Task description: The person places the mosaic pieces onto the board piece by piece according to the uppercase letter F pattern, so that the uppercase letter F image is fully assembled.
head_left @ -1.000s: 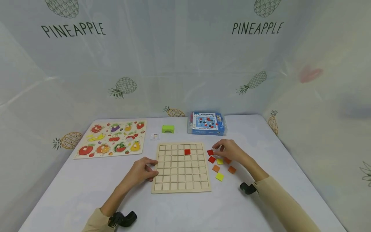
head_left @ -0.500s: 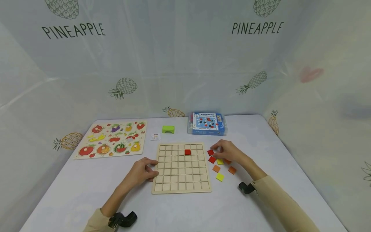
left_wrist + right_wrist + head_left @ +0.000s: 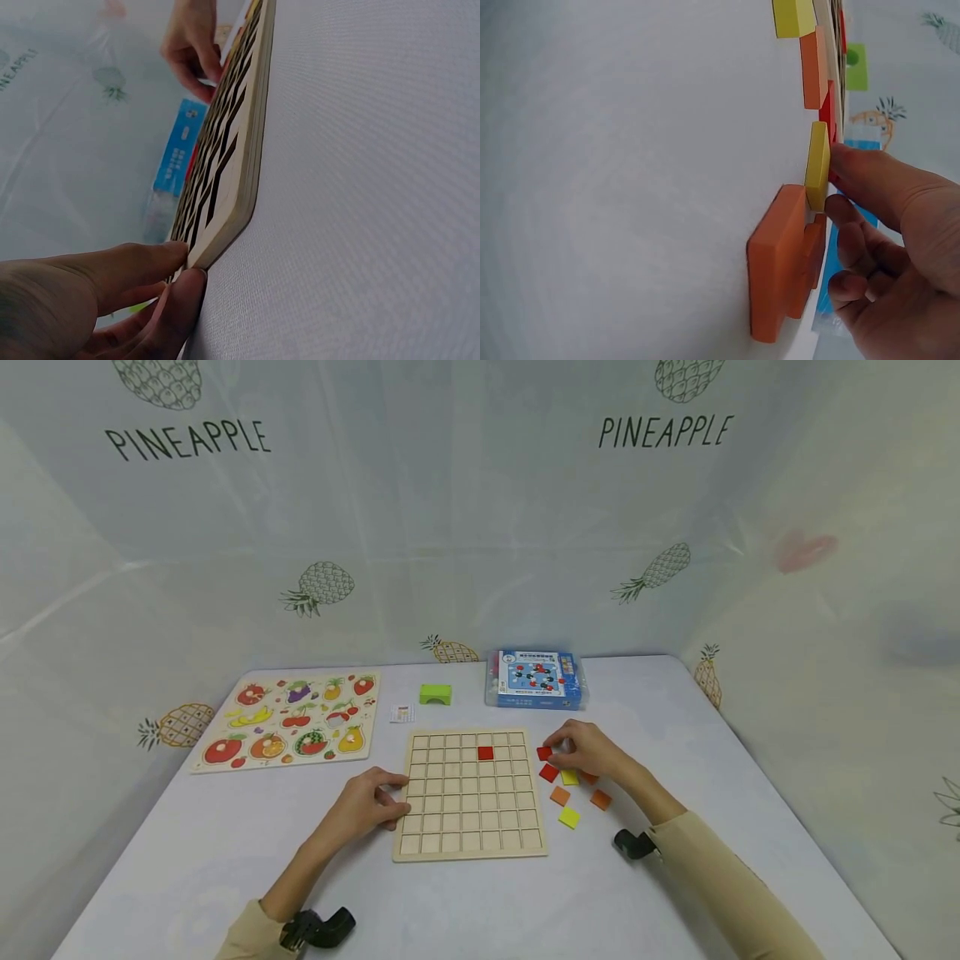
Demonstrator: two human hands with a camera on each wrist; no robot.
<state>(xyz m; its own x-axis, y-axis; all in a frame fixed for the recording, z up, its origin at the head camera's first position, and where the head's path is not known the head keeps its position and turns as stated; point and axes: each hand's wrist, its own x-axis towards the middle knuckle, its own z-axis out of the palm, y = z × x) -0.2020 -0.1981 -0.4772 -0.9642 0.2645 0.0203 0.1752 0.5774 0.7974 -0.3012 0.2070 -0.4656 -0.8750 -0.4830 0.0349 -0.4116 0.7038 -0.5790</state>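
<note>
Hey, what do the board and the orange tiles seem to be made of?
Board: probably bare, matte wood; it's pale tan, with lines along its edge.
Orange tiles: painted wood or plastic, I can't tell which; smooth, evenly coloured, with softly rounded corners.

Soft, greyish light, faint shadows on the table (image 3: pixel 450 910), pale glare on the backdrop (image 3: pixel 450 485).

A pale, creased sheet (image 3: pixel 480 527) hangs behind a white table (image 3: pixel 480 910); it bears pineapple drawings (image 3: pixel 326 583) and 2 PINEAPPLE captions (image 3: pixel 187 441) (dark capitals); a blurred red patch (image 3: pixel 806 552) shows at right.
</note>
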